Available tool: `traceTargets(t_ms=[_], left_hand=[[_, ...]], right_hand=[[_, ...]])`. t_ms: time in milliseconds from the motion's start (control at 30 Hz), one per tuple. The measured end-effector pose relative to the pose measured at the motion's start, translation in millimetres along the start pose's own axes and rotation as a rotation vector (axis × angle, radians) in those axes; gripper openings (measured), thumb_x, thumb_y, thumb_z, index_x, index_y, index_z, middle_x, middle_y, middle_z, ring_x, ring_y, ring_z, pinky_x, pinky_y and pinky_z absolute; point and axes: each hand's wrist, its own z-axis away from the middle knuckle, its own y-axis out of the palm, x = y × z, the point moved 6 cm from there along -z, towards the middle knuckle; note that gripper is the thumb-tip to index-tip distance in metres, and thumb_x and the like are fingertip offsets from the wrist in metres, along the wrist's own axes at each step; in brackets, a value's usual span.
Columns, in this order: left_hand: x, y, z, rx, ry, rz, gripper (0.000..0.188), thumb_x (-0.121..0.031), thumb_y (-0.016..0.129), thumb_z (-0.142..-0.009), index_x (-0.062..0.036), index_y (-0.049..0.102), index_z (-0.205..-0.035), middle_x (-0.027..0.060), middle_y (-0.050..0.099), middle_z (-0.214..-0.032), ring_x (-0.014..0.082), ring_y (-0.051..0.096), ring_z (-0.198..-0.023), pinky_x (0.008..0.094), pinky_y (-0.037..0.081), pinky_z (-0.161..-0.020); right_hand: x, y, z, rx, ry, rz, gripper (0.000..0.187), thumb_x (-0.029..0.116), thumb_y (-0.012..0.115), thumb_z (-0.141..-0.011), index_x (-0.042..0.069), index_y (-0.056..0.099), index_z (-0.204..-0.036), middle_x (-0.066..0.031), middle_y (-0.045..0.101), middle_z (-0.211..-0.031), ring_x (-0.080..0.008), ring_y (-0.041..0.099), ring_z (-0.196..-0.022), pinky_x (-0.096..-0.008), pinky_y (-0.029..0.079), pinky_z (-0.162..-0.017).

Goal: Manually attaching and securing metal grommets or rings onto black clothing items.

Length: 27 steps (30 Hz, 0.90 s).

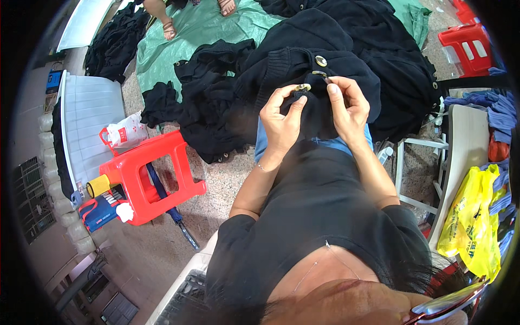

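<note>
At centre, left hand (284, 120) and right hand (349, 111) both grip one black garment (298, 65) near three buttons (321, 60).

head-worn wide fisheye view, looking steeply down from above the left hand (281, 123) and right hand (351, 111), both near the lens, the wearer's black shirt (325, 206) below them in frame, floor (214, 187) on either side, edges curving toward the dark rim

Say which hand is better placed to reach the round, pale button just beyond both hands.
Probably the right hand: it looks closer to that pale button on the black knit garment, though what it pinches is unclear. The left hand is farther off, at another button.
</note>
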Motion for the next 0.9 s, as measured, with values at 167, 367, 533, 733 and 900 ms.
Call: traceTargets(t_ms=[167, 367, 533, 733, 900], left_hand=[[3, 1, 0, -0.015, -0.077, 0.101, 0.022, 0.001, 0.070, -0.087, 0.0029, 0.068, -0.108, 0.0055, 0.071, -0.101, 0.0101, 0.065, -0.092, 0.0236, 0.051, -0.085], [-3, 11, -2, 0.126, -0.131, 0.208, 0.022, 0.000, 0.073, -0.085, 0.0037, 0.066, -0.105, 0.0044, 0.070, -0.096, 0.0093, 0.063, -0.090, 0.0238, 0.051, -0.082], [-1, 6, 6, 0.327, -0.294, 0.341, 0.027, -0.002, 0.079, -0.081, 0.0040, 0.066, -0.104, 0.0005, 0.067, -0.090, 0.0037, 0.058, -0.081, 0.0185, 0.047, -0.072], [5, 7, 5, 0.227, -0.398, 0.497, 0.017, -0.004, 0.070, -0.089, 0.0043, 0.068, -0.104, -0.0008, 0.067, -0.091, 0.0033, 0.058, -0.080, 0.0172, 0.046, -0.073], [7, 3, 4, 0.168, -0.443, 0.631, 0.018, -0.001, 0.066, -0.092, 0.0050, 0.067, -0.108, 0.0012, 0.067, -0.096, 0.0043, 0.059, -0.085, 0.0177, 0.046, -0.078]], right_hand=[[6, 3, 4, 0.068, -0.083, 0.065, 0.021, 0.012, 0.073, -0.088, 0.001, 0.068, -0.105, -0.0020, 0.067, -0.084, -0.0055, 0.058, -0.070, -0.0200, 0.045, -0.063], [7, 10, -9, 0.252, -0.029, 0.056, 0.014, 0.005, 0.071, -0.085, 0.002, 0.069, -0.099, -0.0019, 0.066, -0.085, -0.0063, 0.057, -0.075, -0.0214, 0.044, -0.065], [16, -20, -48, -0.084, -0.089, -0.018, 0.010, 0.008, 0.070, -0.091, 0.000, 0.070, -0.097, 0.0086, 0.060, -0.075, 0.0018, 0.046, -0.066, -0.0157, 0.037, -0.059], [10, -14, -55, -0.089, -0.144, 0.627, 0.025, 0.013, 0.072, -0.084, 0.010, 0.068, -0.108, -0.0079, 0.069, -0.082, -0.0215, 0.068, -0.071, -0.0308, 0.052, -0.064], [48, -2, -21, 0.298, -0.539, 0.249, 0.040, -0.010, 0.066, -0.066, 0.007, 0.072, -0.102, -0.0069, 0.068, -0.087, -0.0190, 0.067, -0.072, -0.0280, 0.053, -0.061]])
